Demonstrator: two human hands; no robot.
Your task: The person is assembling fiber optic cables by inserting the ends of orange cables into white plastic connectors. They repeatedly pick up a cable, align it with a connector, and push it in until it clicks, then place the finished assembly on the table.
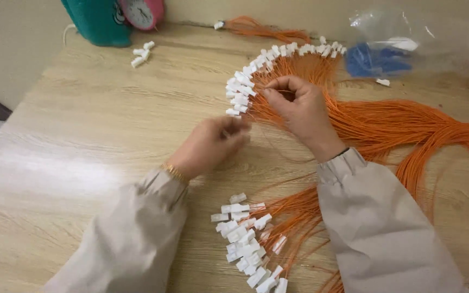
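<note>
Two hands busy here: right hand (pixel 299 108) pinches thin orange wires (pixel 386 127) between closed fingertips, left hand (pixel 213 145) curls shut around a white connector (pixel 233 112) at the wire ends. More white connectors (pixel 248 244) lie at 6 o'clock, a clear bag of blue parts (pixel 378 58) at 2 o'clock on the wooden table (pixel 82 141).

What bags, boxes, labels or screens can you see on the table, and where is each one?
Clear plastic bag: far right corner of the table, crinkled and see-through, with blue pieces inside.
Small clock: top edge, left of centre, round pink case with a white dial, beside a teal container.
No boxes, labels or screens show.
</note>
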